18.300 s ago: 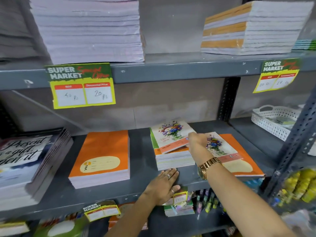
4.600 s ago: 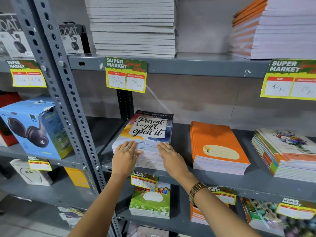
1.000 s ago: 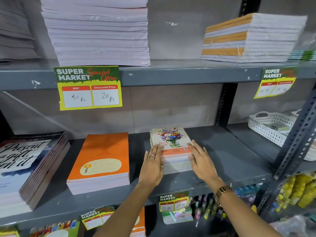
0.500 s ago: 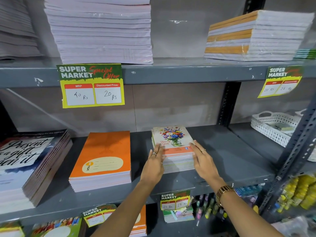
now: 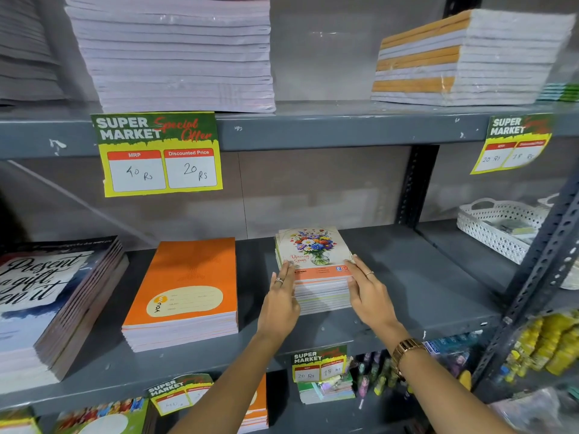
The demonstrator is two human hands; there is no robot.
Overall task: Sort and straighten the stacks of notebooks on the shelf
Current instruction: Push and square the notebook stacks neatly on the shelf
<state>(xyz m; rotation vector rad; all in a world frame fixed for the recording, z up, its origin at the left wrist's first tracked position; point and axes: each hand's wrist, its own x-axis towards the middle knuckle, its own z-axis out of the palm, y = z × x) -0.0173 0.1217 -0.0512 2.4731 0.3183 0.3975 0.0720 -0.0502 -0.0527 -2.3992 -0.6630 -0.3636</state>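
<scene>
On the grey middle shelf (image 5: 407, 277) stands a squared stack of flower-cover notebooks (image 5: 315, 249). My left hand (image 5: 279, 303) lies flat against the stack's left side, and my right hand (image 5: 371, 296) presses its right side, fingers straight. The stack sits between both palms. An orange notebook stack (image 5: 188, 286) rests to its left, apart from it. At the far left lies a stack of dark "Present a gift, open it" notebooks (image 5: 47, 296), partly cut off by the frame edge.
The upper shelf holds a tall white paper stack (image 5: 175, 54) and an orange-striped wrapped stack (image 5: 463, 57). Price tags (image 5: 156, 155) hang from shelf edges. A white basket (image 5: 498, 227) sits at right beyond a slotted upright (image 5: 539, 274). More notebooks and pens lie below.
Both hands have stayed on the sides of the flower-cover stack over the last second. Earlier they pressed the dark stack at the left, and before that the flower notebooks lay scattered.
</scene>
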